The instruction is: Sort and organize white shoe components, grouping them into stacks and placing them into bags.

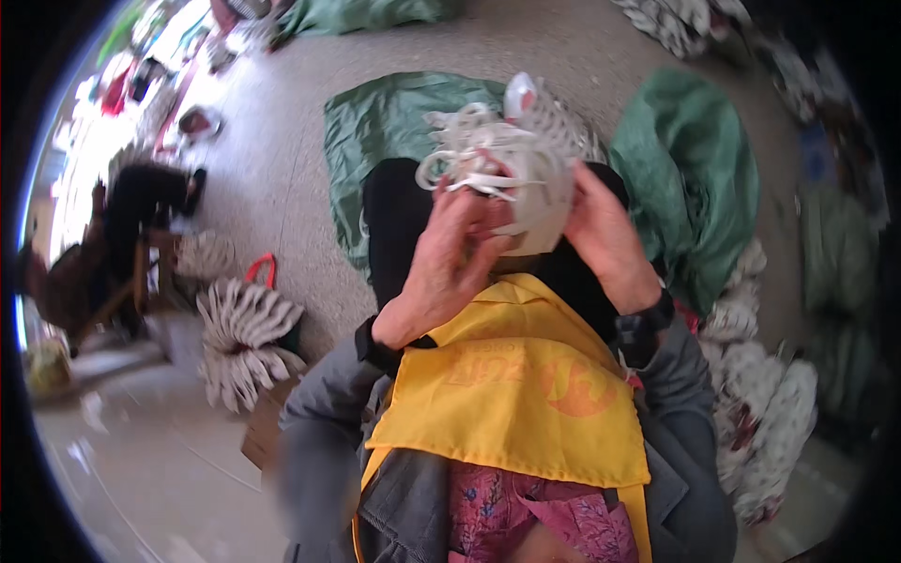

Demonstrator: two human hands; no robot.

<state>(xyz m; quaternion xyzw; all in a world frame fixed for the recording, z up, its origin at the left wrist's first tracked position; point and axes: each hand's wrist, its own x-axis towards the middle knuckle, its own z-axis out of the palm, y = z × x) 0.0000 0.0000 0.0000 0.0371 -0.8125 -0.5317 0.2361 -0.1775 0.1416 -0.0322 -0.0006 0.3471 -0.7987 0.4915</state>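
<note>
Above my lap I hold a white shoe upper (542, 211) with loose white laces (488, 169) looping over its far side. My left hand (460, 244) is closed at its left side, the fingers curled in among the laces. On the opposite side, my right hand (605, 235) grips the edge, with some fingers hidden behind it. Just beyond lies a stack of similar white uppers (563, 122), partly covered by the held one. Slight blur hides the finer lacing.
A green sack (366, 122) lies beyond my knees, another green sack (690, 159) to the right. Bundles of white uppers (765, 422) line the right side. At left are a fanned bundle (249, 333), a cardboard box (267, 422) and a seated person (141, 206).
</note>
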